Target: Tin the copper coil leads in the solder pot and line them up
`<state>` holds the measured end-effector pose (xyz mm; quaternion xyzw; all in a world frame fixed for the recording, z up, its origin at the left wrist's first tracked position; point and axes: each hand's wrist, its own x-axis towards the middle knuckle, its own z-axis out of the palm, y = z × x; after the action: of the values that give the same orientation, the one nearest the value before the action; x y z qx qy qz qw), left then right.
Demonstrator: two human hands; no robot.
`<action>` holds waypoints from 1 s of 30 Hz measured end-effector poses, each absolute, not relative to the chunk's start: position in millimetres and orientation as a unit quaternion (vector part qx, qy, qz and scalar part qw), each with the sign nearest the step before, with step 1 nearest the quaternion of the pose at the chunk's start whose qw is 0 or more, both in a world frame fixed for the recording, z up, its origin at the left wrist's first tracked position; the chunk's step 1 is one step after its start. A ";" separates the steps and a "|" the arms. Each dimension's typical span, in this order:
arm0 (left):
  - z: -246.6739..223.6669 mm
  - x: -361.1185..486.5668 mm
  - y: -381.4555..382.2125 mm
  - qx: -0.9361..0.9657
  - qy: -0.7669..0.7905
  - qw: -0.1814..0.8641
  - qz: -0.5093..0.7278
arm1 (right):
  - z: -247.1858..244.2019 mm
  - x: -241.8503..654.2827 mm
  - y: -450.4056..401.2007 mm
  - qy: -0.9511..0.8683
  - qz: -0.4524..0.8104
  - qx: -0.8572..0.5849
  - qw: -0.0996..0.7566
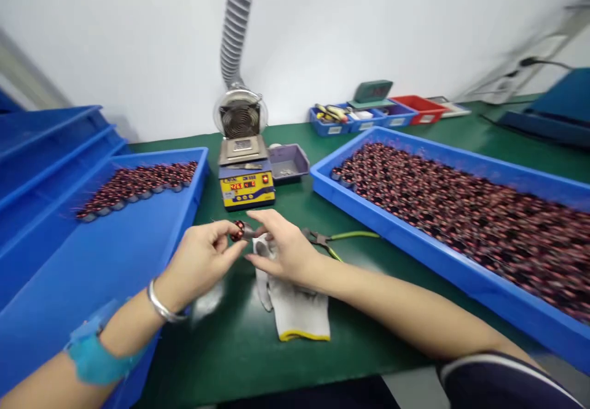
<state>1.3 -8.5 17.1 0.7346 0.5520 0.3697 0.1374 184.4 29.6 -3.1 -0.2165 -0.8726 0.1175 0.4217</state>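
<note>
A small copper-wound motor stator (pixel 243 231) with a grey metal end is pinched between the thumb and fingers of my left hand (pixel 200 261). Its wound side faces left and its grey end points right. My right hand (pixel 286 246) is just right of it, thumb and index finger spread apart around the grey end. Whether a bent finger there touches the stator I cannot tell. Beneath my right hand lies a white work glove (pixel 299 313) with a yellow cuff edge. Green-handled cutting pliers (pixel 322 238) rest on the table just beyond my right wrist.
Ahead stands a yellow-and-blue solder pot (pixel 246 189) with a lit display, an extraction hose (pixel 237 27) behind. A blue tray (pixel 184 224) with rows of stators is left. A fuller blue tray (pixel 391 215) is right. A grey bin (pixel 290 176) and small blue bins (pixel 329 129) stand behind.
</note>
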 end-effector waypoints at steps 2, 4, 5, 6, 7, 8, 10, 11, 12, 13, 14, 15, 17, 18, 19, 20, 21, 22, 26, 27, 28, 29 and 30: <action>14.7 24.6 -23.0 0.781 0.509 0.095 0.349 | -10.3 187.1 29.7 -0.874 0.132 -0.215 0.415; 12.3 31.5 -28.8 0.796 0.483 0.056 0.361 | -16.2 193.7 27.1 -0.860 0.188 -0.238 0.411; 11.3 30.2 -29.0 0.795 0.472 0.048 0.379 | -18.8 196.8 25.4 -0.839 0.241 -0.260 0.412; 10.4 26.6 -27.9 0.792 0.461 0.046 0.397 | -21.3 199.2 23.8 -0.810 0.309 -0.284 0.410; 9.4 21.7 -26.0 0.790 0.453 0.047 0.411 | -23.6 200.7 22.5 -0.775 0.382 -0.303 0.403; 7.9 16.2 -23.4 0.790 0.448 0.049 0.416 | -25.9 201.3 21.7 -0.739 0.449 -0.314 0.392; 3.5 5.8 -17.1 0.797 0.448 0.068 0.400 | -29.9 200.5 21.2 -0.690 0.539 -0.311 0.369; 0.6 1.7 -13.9 0.797 0.451 0.091 0.391 | -31.5 199.7 21.5 -0.681 0.557 -0.304 0.365; -2.4 -1.4 -10.8 0.793 0.456 0.119 0.385 | -32.6 198.8 21.9 -0.679 0.563 -0.297 0.365; -5.3 -3.5 -8.0 0.788 0.460 0.147 0.381 | -33.4 198.2 22.4 -0.681 0.565 -0.290 0.365; -7.7 -4.8 -5.8 0.785 0.461 0.171 0.377 | -34.0 197.9 22.9 -0.683 0.566 -0.287 0.361; -9.6 -5.4 -4.2 0.785 0.460 0.189 0.371 | -34.4 197.8 23.3 -0.685 0.567 -0.287 0.356; -11.4 -5.2 -2.7 0.794 0.453 0.215 0.344 | -35.5 198.2 23.8 -0.687 0.575 -0.286 0.340; -11.4 -4.7 -2.7 0.797 0.454 0.228 0.327 | -36.2 198.5 23.8 -0.687 0.579 -0.284 0.335; -11.0 -4.2 -3.0 0.797 0.457 0.239 0.315 | -37.3 198.7 23.7 -0.689 0.579 -0.280 0.333; -10.2 -3.6 -3.5 0.796 0.459 0.244 0.310 | -38.5 199.0 23.5 -0.695 0.576 -0.275 0.332; -9.1 -3.1 -4.0 0.796 0.460 0.238 0.312 | -39.8 199.2 23.2 -0.704 0.567 -0.270 0.332; -7.7 -2.5 -4.5 0.801 0.454 0.221 0.322 | -41.0 199.4 23.0 -0.718 0.549 -0.268 0.335; -2.4 -0.3 -4.7 0.858 0.362 0.110 0.346 | -42.7 200.5 22.4 -0.782 0.444 -0.261 0.351; -1.9 0.1 -4.5 0.872 0.340 0.095 0.339 | -42.1 200.8 22.5 -0.794 0.423 -0.254 0.354; -2.0 0.4 -4.1 0.881 0.326 0.087 0.332 | -41.3 201.2 22.6 -0.803 0.407 -0.247 0.358; -2.6 0.4 -3.6 0.886 0.320 0.081 0.327 | -40.3 201.5 22.7 -0.811 0.394 -0.240 0.361; -3.6 0.3 -3.1 0.888 0.317 0.076 0.325 | -39.3 201.8 23.0 -0.816 0.380 -0.237 0.366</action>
<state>0.3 -3.1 -3.6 0.8877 0.3167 0.3252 0.0763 201.8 23.0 -39.3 -0.2369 -0.8161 0.3796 0.3657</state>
